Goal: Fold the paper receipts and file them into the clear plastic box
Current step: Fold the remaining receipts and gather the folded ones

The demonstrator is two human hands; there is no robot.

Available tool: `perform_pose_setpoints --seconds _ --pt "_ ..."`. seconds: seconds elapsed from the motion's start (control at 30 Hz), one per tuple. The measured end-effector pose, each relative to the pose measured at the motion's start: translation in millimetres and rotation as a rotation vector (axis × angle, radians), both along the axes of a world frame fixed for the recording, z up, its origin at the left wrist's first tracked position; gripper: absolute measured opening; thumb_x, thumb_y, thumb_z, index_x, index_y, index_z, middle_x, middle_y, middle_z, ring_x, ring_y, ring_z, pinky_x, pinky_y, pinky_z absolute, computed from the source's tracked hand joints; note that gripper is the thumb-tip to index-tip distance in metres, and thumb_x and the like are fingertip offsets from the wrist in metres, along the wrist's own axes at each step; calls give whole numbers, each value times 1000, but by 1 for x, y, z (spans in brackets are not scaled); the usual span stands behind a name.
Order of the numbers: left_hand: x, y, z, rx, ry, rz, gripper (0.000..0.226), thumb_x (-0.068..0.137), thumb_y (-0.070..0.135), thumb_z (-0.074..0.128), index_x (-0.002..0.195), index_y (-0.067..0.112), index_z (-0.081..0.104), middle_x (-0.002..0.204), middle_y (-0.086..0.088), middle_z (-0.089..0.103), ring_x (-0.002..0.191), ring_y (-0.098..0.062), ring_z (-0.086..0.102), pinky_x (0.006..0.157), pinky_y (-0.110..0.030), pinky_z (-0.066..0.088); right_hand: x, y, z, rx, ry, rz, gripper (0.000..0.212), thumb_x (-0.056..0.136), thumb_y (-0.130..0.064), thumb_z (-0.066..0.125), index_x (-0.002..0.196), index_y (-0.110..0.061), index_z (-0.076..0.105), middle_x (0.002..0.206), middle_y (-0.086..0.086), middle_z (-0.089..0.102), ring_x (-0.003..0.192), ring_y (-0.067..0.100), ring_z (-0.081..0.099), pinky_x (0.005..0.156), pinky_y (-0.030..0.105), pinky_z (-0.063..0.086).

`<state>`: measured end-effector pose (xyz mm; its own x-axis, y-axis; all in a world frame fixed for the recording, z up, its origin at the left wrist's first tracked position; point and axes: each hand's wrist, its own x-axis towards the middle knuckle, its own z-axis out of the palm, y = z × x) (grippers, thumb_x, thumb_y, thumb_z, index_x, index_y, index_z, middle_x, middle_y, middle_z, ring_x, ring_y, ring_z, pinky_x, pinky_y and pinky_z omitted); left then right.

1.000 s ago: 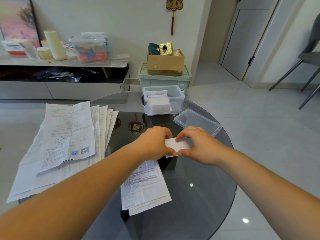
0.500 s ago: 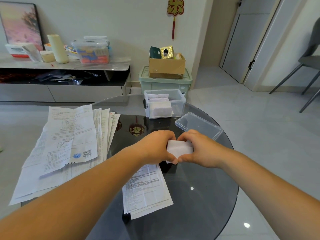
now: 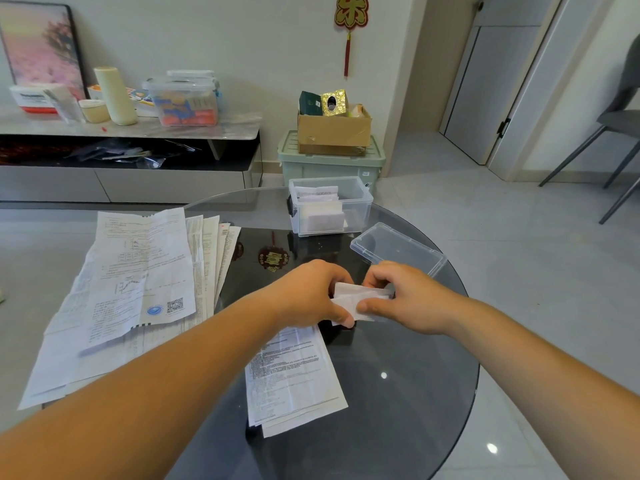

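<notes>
Over the middle of the round glass table [image 3: 415,393], my left hand [image 3: 308,292] and my right hand [image 3: 405,296] both pinch a small folded white receipt [image 3: 360,297] between them. The clear plastic box [image 3: 360,209] stands open at the table's far edge with several folded receipts upright inside. Its clear lid [image 3: 398,249] lies to its right, just beyond my right hand. A fanned stack of unfolded receipts [image 3: 138,289] covers the table's left side. Two more printed sheets [image 3: 294,375] lie under my left wrist.
A green storage bin [image 3: 329,164] with a cardboard box [image 3: 332,133] on it stands on the floor behind the table. A low cabinet [image 3: 131,147] with containers runs along the back wall. A grey chair [image 3: 616,129] is at the far right.
The folded receipt has been lifted slightly and partly opened between my fingers; my right hand has shifted a little to the right. The camera view has tilted down slightly.
</notes>
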<state>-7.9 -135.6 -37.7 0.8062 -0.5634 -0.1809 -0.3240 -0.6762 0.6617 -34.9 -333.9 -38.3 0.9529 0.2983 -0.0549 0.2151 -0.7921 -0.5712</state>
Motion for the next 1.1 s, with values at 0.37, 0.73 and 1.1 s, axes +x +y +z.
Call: perform_pose_setpoints --seconds 0.37,0.73,1.1 --pt "-4 2 9 22 -35 -7 19 82 32 80 83 30 61 91 3 68 84 -15 64 78 -31 56 1 3 3 44 84 -25 14 83 -31 79 89 -21 71 102 0 66 92 18 63 86 40 54" --pt "-6 -5 5 94 -66 32 28 82 29 80 101 26 59 87 9 57 76 -11 54 64 -20 40 -5 7 11 -127 150 -33 13 79 -27 78 75 -23 67 85 0 65 73 19 60 62 33 48" --pt "-4 -6 2 70 -57 16 15 84 26 79 85 24 64 85 6 63 75 -10 57 64 -21 41 -6 12 11 -74 108 -57 35 75 -23 86 97 -30 59 98 -8 63 83 10 61 68 26 51"
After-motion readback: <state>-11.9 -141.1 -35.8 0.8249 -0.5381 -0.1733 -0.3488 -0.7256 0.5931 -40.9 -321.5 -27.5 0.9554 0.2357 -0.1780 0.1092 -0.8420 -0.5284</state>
